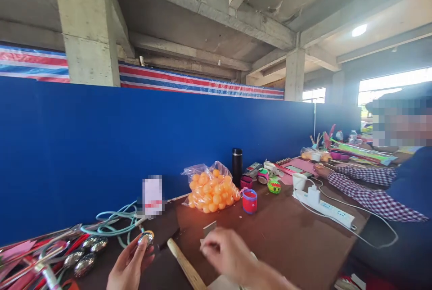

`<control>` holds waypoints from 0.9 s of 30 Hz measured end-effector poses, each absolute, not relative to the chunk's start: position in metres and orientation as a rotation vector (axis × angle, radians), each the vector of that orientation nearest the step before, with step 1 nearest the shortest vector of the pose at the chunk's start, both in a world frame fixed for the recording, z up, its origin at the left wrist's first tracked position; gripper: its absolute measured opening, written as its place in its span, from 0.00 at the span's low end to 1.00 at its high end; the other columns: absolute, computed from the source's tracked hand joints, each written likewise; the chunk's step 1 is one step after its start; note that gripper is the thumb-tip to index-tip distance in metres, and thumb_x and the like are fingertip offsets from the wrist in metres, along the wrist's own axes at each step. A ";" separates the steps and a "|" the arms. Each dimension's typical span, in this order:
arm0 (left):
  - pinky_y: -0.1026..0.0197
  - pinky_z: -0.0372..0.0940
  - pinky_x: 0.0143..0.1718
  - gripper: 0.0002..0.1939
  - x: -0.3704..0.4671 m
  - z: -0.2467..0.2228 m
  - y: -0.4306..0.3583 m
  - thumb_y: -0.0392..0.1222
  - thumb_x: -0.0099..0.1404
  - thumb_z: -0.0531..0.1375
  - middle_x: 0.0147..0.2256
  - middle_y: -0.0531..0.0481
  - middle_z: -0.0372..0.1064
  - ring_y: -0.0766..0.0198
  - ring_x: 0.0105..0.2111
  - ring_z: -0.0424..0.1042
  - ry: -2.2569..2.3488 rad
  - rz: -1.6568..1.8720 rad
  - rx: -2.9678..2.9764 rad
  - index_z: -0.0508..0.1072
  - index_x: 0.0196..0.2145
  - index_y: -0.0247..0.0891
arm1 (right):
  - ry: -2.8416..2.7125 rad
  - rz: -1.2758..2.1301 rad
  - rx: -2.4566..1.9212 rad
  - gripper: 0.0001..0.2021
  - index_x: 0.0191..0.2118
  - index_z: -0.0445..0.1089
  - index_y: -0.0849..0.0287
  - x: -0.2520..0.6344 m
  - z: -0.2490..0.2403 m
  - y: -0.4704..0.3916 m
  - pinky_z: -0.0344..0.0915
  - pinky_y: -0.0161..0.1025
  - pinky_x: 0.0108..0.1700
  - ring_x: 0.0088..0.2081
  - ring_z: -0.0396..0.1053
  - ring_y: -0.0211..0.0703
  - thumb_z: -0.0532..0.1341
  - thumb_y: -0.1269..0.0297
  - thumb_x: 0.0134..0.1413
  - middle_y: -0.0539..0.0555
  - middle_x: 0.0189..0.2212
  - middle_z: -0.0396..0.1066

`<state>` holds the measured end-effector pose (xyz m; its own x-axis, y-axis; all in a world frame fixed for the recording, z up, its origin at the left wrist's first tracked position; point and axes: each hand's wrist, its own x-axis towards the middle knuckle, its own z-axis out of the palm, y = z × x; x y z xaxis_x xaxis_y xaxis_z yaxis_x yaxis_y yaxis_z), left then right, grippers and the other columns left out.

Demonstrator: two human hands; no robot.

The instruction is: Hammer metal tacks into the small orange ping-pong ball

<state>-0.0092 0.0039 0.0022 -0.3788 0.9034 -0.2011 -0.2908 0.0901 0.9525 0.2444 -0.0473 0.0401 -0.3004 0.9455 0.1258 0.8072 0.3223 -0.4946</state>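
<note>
My left hand [130, 265] is closed around a small shiny silver ball [146, 238] with an orange edge, pinched between thumb and fingers above the brown table. To its right, my right hand [227, 249] is slightly blurred. Its fingers are curled together, and whatever may be between them is too small or hidden to make out. A small flat piece [209, 227] shows just behind those fingers. Between my hands a wooden stick [185, 263] lies slanted on the table. Several similar silver balls [84, 263] lie at the left.
A clear bag of orange balls [211, 193] stands by the blue partition [168, 123]. Right of it are a red cup-shaped holder [249, 201], a black bottle [237, 166] and a power strip [324, 209] with cables. Light-blue cord [111, 222] lies left. A co-worker [405, 182] sits right.
</note>
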 end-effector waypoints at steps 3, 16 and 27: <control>0.63 0.70 0.30 0.22 -0.010 -0.002 0.006 0.45 0.49 0.65 0.39 0.45 0.72 0.61 0.32 0.73 1.356 1.509 0.691 0.71 0.41 0.35 | -2.074 0.405 -1.823 0.13 0.37 0.73 0.55 0.265 0.032 -0.024 0.59 0.33 0.36 0.39 0.69 0.41 0.51 0.66 0.54 0.51 0.37 0.73; 0.63 0.70 0.28 0.27 -0.009 -0.007 0.008 0.49 0.48 0.65 0.36 0.44 0.72 0.61 0.31 0.73 1.371 1.533 0.760 0.69 0.44 0.34 | -2.380 0.301 -2.024 0.08 0.30 0.72 0.62 0.253 0.024 0.010 0.62 0.40 0.39 0.36 0.69 0.41 0.59 0.64 0.51 0.53 0.30 0.72; 0.61 0.70 0.26 0.22 -0.003 -0.004 0.008 0.46 0.50 0.64 0.35 0.43 0.71 0.62 0.29 0.73 1.348 1.569 0.748 0.70 0.41 0.33 | -2.364 0.092 -1.919 0.09 0.27 0.72 0.58 0.255 0.001 0.013 0.52 0.33 0.28 0.31 0.70 0.44 0.54 0.70 0.48 0.55 0.31 0.71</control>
<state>-0.0034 0.0078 -0.0044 -0.4044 0.9079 -0.1108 -0.2462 0.0086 0.9692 0.2546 0.0134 0.0007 -0.2036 0.9784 0.0360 0.9726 0.2064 -0.1071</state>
